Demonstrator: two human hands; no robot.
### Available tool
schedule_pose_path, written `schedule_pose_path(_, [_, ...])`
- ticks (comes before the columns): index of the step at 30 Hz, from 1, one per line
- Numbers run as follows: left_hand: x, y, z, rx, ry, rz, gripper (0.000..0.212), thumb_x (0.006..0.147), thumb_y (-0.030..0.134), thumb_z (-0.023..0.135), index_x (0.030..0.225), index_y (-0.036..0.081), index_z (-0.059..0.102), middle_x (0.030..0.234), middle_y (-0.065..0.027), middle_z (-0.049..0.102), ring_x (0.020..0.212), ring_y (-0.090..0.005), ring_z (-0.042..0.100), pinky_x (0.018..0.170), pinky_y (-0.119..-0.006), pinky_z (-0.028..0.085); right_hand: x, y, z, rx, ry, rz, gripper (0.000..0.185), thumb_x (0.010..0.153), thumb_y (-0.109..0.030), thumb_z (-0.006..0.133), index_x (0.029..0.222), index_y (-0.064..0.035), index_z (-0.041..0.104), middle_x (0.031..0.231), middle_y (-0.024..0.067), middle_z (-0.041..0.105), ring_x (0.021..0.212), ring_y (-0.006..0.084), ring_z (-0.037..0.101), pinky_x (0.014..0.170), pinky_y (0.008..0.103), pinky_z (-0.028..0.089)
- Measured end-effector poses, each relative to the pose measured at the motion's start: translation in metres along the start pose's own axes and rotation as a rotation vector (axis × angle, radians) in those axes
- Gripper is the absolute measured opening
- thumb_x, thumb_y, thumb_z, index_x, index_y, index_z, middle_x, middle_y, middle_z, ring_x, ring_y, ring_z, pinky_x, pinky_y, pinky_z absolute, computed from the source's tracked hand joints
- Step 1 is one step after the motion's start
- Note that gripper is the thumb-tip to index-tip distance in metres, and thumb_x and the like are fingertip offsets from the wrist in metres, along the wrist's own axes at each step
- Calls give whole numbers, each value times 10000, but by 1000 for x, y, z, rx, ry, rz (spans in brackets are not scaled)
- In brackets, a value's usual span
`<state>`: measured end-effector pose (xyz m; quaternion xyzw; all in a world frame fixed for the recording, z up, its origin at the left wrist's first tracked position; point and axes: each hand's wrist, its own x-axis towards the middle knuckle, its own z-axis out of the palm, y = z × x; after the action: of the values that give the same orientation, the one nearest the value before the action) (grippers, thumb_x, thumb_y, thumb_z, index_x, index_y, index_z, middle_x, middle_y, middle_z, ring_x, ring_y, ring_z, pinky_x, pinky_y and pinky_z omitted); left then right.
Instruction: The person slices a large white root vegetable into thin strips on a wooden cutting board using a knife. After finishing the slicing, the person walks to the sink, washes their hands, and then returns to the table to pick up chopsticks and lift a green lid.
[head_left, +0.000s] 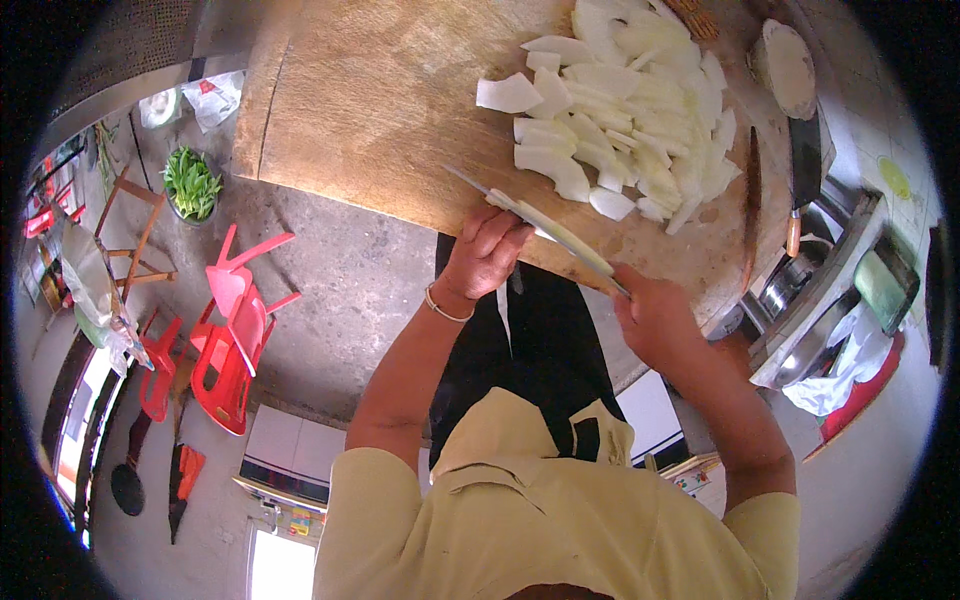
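Note:
My right hand (656, 319) grips the handle end of a knife (463, 178), whose thin blade is seen nearly edge-on and points to the upper left. A pale strip of vegetable (559, 226) lies along the blade. My left hand (487, 251) has its fingers curled around a pale piece against the knife, at the board's front edge; the fingers hide much of this piece. Beyond the knife, a heap of sliced pale white-green vegetable (622, 112), perhaps winter melon, covers the right part of the wooden cutting board (375, 112).
Right of the board stand a cleaver (804, 169) with a wooden handle, a cut pale vegetable end (787, 69) and a metal pot (791, 281). On the floor at left are red plastic chairs (232, 337), a wooden stool frame (139, 225) and a bowl of green leaves (191, 184).

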<state>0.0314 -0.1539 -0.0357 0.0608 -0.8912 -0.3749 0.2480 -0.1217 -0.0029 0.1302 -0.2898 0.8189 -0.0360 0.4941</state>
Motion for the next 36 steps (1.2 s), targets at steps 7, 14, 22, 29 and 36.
schedule_pose_path(7, [9,4,-5,-5,-35,-16,267,692,-13,686,941,68,633,1018,-74,536,946,-266,517,809,-368,476,45,12,52,106,117,-69,310,853,-196,566,1120,-40,570,735,229,611,714,400,606,644,477,474])
schedule_pose_path(14, [59,16,18,4,-136,-121,277,712,-11,610,983,41,623,1032,-122,557,1005,-309,510,857,-397,462,25,32,9,182,353,-55,334,834,-177,537,1135,-42,592,830,258,623,790,408,611,721,472,480])
schedule_pose_path(22, [103,-1,-35,236,133,-474,318,796,28,558,1114,3,554,1069,-198,538,1031,-359,508,909,-436,413,-37,41,-50,244,465,131,374,816,-145,513,1174,-40,549,907,246,632,818,414,603,752,481,473])
schedule_pose_path(29, [123,-46,-33,111,-203,-401,419,812,55,529,1221,-28,499,1189,-255,498,1125,-392,459,985,-440,368,-52,42,-27,55,692,39,413,769,-125,578,1175,-68,526,947,178,630,879,363,595,759,449,467])
schedule_pose_path(36, [167,78,-65,-271,-347,-118,340,825,53,533,1160,2,558,1159,-181,557,1114,-341,489,973,-415,385,-63,38,-22,-46,678,52,264,743,-11,561,996,-84,556,892,135,609,868,343,578,738,439,460])
